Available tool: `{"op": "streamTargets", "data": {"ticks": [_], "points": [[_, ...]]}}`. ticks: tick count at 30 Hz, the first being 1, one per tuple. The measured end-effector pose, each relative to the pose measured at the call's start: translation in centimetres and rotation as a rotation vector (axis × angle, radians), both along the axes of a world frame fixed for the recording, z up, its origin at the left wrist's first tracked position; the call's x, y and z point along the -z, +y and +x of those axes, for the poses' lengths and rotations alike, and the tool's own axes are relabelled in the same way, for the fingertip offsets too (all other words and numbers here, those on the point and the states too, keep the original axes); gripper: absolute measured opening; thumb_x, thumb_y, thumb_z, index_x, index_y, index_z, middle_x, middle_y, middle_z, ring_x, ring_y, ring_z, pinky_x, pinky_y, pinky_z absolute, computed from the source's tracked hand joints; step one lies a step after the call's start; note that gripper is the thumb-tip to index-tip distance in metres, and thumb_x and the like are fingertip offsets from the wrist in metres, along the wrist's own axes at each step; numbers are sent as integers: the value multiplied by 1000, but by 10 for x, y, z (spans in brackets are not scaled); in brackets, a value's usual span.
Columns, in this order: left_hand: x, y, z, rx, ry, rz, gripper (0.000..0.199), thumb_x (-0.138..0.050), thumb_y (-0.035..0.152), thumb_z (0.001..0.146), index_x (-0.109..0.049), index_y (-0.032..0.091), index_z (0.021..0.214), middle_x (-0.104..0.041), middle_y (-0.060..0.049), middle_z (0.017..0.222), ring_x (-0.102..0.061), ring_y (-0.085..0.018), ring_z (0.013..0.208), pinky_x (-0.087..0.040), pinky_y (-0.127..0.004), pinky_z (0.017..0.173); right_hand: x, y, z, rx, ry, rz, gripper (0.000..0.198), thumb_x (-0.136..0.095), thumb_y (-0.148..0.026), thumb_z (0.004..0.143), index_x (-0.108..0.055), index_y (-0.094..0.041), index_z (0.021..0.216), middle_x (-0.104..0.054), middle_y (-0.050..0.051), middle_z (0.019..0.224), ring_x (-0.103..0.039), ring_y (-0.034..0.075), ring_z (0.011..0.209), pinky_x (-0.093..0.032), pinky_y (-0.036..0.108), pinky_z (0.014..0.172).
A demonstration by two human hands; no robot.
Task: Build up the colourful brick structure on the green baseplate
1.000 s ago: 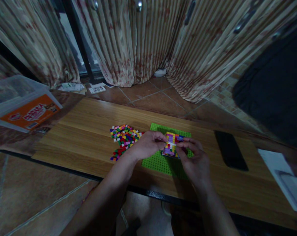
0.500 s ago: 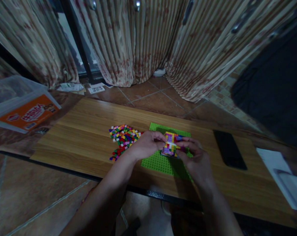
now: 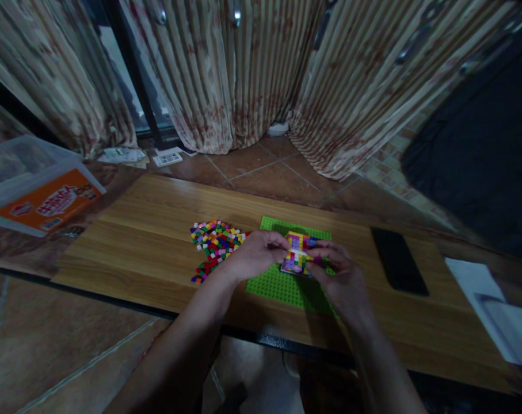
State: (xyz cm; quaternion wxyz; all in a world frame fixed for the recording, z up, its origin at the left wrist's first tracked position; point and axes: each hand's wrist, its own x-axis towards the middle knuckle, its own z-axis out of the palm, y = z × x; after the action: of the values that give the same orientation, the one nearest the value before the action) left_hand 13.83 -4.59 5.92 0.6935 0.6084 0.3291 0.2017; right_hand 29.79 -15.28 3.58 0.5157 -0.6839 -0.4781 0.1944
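Observation:
A small block of joined toy bricks (image 3: 296, 260), purple, yellow, white, red and blue, is over the middle of the green studded baseplate (image 3: 273, 289). My left hand (image 3: 261, 252) is closed at its left side, thumb and fingertips pressed against it. From the right, my right hand (image 3: 340, 273) grips the other side, fingers along the far edge and thumb nearer me. Whether the block rests on the baseplate or is held just above it, I cannot tell. Beside my left hand lies a loose pile of small coloured bricks (image 3: 217, 237), partly hidden by that hand and forearm.
All this is on a long wooden table (image 3: 126, 241) with a dark front edge. A black phone-like slab (image 3: 399, 260) lies to the right, then white paper (image 3: 472, 282). A clear plastic box (image 3: 40, 195) with an orange label stands left. Striped curtains (image 3: 226, 75) hang behind.
Both hands keep their hold on the brick block, with hardly any finger movement. The whole view has shifted slightly, so everything appears a little further left.

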Motion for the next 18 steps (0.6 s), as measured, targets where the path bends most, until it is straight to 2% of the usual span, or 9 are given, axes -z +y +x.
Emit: {"op": "streamTargets", "data": {"ticks": [11,18], "points": [[-3,0,0,-9,-11,-17,9,-64,8,70,-68,12,77,-59,4,63,-50,-7,59,-41,-21,64,1,-1,-1,34,-229,47,8,-63,-24,78,-70,-23,82,-63,6,108,-60,23,104,-44,47,95],[1,1,-1,9,-44,-17,9,-66,10,70,-69,12,78,-63,2,68,-54,-9,63,-42,-23,67,-6,0,-17,25,-344,133,9,-65,-29,81,-70,-25,87,-68,5,103,-61,23,100,-46,44,91]]}}
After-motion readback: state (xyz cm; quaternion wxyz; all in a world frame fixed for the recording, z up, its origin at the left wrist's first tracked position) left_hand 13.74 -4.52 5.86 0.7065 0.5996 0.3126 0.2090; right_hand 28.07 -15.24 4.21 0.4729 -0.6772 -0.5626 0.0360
